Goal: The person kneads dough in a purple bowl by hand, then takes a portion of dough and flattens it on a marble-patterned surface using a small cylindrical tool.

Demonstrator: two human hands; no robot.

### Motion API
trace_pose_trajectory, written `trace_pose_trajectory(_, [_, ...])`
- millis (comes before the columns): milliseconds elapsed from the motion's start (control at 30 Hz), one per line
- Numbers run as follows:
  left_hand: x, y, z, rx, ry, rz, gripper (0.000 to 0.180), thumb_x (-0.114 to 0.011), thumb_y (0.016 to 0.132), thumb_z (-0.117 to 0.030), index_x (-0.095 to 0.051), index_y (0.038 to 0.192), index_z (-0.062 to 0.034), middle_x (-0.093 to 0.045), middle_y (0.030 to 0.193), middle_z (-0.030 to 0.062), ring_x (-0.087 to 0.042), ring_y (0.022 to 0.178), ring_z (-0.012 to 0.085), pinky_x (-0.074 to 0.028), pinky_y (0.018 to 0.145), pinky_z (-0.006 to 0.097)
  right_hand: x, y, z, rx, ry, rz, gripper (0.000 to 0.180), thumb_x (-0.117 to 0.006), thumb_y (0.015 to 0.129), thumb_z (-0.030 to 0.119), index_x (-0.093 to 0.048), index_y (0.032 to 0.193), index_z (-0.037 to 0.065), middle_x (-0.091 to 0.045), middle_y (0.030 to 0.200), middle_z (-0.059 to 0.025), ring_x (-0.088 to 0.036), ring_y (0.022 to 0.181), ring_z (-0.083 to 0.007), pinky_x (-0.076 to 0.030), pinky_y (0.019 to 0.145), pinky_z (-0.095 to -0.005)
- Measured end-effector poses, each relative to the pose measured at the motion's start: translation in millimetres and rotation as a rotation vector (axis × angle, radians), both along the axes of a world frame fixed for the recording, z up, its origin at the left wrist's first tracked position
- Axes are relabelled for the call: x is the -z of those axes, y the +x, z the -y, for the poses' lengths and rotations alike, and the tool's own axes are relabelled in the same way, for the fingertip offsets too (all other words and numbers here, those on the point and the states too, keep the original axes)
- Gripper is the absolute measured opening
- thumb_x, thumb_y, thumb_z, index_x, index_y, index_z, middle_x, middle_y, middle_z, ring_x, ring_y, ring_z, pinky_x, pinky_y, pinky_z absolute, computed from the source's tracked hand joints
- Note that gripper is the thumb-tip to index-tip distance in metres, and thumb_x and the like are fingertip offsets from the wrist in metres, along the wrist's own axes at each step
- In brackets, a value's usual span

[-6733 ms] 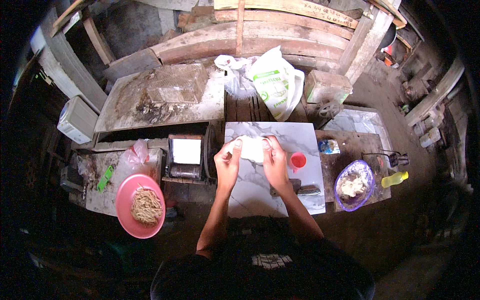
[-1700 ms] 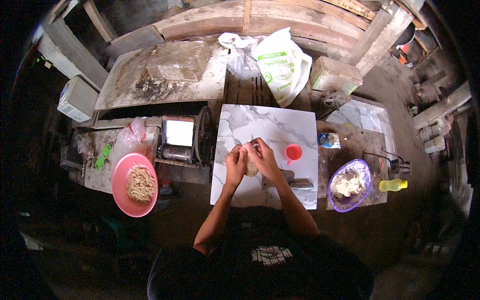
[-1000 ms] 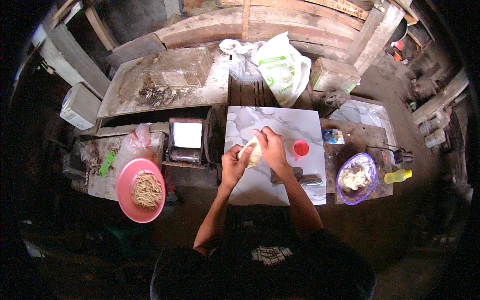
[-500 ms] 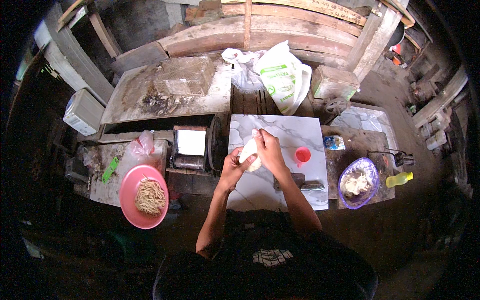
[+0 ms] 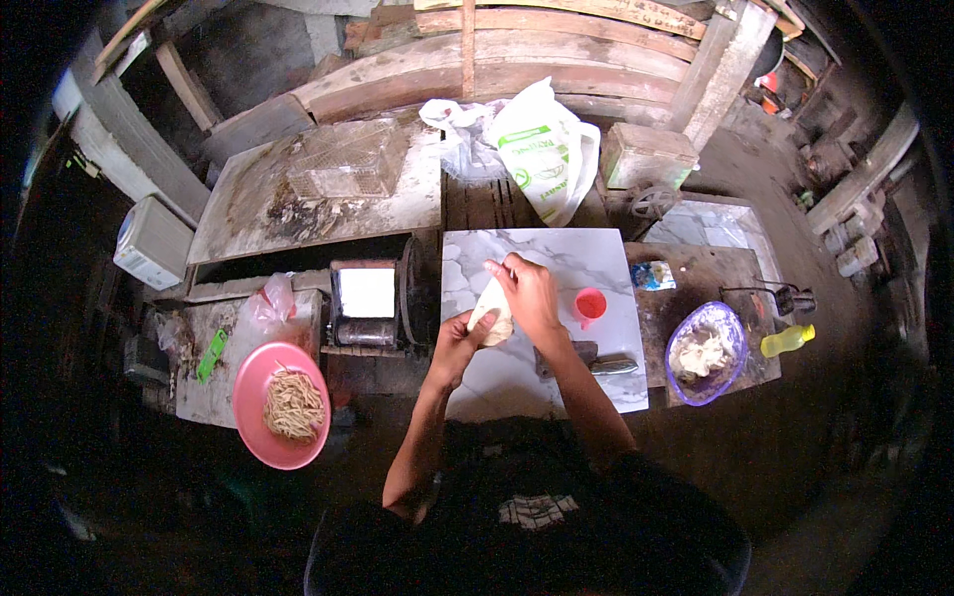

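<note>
Over the white marble-patterned board [image 5: 586,253] I hold a pale piece of dough [image 5: 494,320] between my two hands. My left hand [image 5: 459,346] grips its lower left side, thumb on top. My right hand [image 5: 529,296] pinches its upper end. Just right of my right hand stands a small red cup [image 5: 588,306] with a handle. A wide-bladed knife [image 5: 612,367] lies on the board, partly hidden behind my right forearm. Farther right, a purple basin [image 5: 739,343] holds a lump of dough [image 5: 699,355].
To the left are a pink basin [image 5: 250,397] with noodle-like strips, a boxy machine [image 5: 366,333] with a dark wheel, and a green slotted tool [image 5: 212,355]. A white-and-green sack [image 5: 547,149] stands behind the board. A yellow bottle [image 5: 788,341] lies at the far right.
The whole view has shifted slightly, so the board and basins sit a little farther left. Both hands still hold the dough, which now looks more stretched toward its upper end.
</note>
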State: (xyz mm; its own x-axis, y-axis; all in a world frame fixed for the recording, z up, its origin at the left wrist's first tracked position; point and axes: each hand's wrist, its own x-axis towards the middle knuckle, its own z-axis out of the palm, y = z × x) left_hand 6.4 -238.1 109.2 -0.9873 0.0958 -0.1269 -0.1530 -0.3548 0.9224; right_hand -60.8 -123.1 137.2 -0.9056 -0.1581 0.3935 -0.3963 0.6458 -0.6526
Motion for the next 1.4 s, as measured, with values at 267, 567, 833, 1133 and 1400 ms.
trace_pose_trajectory(267, [12.6, -2.4, -14.4, -0.015, 0.046, -0.089, 0.015, -0.053, 0.079, -0.011, -0.056, 0.089, 0.0007, -0.056, 0.075, -0.0014, -0.048, 0.065, 0.0034, -0.04, 0.061, 0.018, 9.2, 10.1, 1.8, -0.06, -0.26, 0.1, 0.032, -0.057, 0.074, 0.029, -0.046, 0.066, 0.0, -0.048, 0.051, -0.0159, -0.05, 0.048, -0.0329, -0.038, 0.044, -0.0374])
trace_pose_trajectory(567, [-3.1, 2.0, -3.6, 0.046, -0.034, -0.052, 0.021, -0.056, 0.077, -0.014, -0.056, 0.09, 0.0038, -0.059, 0.08, 0.0072, -0.058, 0.074, 0.0137, -0.046, 0.06, 0.023, -10.0, -8.3, -10.4, 0.015, -0.289, 0.002, 0.031, -0.062, 0.071, 0.022, -0.042, 0.061, 0.0, -0.042, 0.047, -0.0131, -0.037, 0.039, -0.0205, -0.032, 0.039, -0.0308])
trace_pose_trajectory(833, [-10.2, -3.9, -1.6, -0.331, 0.083, -0.097, 0.023, -0.048, 0.082, -0.024, -0.054, 0.087, -0.0026, -0.057, 0.074, 0.001, -0.052, 0.063, 0.0072, -0.043, 0.058, 0.021, 11.1, -4.0, -8.0, -0.243, -0.554, 0.261, 0.019, -0.058, 0.075, 0.017, -0.051, 0.074, -0.001, -0.049, 0.055, -0.0042, -0.042, 0.05, -0.0088, -0.037, 0.046, -0.0246])
trace_pose_trajectory(1133, [-16.3, -2.8, -1.5, -0.321, -0.133, -0.241, 0.025, -0.042, 0.085, -0.022, -0.053, 0.084, 0.0005, -0.053, 0.065, 0.0018, -0.046, 0.05, 0.0055, -0.037, 0.042, 0.019, 2.7, 6.2, -13.2, -0.461, -0.539, 0.358, 0.015, -0.056, 0.076, 0.013, -0.05, 0.073, -0.001, -0.053, 0.064, -0.0022, -0.046, 0.057, -0.0066, -0.039, 0.05, -0.0213])
trace_pose_trajectory(1400, [-4.8, -10.2, 8.6, -0.341, -0.246, -0.292, 0.026, -0.044, 0.085, -0.022, -0.053, 0.082, 0.0022, -0.05, 0.06, -0.0012, -0.042, 0.05, 0.003, -0.036, 0.044, 0.019, -11.1, 11.7, -13.6, -0.443, -0.378, 0.305, 0.017, -0.053, 0.079, 0.014, -0.05, 0.071, -0.001, -0.048, 0.058, -0.0009, -0.042, 0.054, -0.0041, -0.037, 0.047, -0.0215])
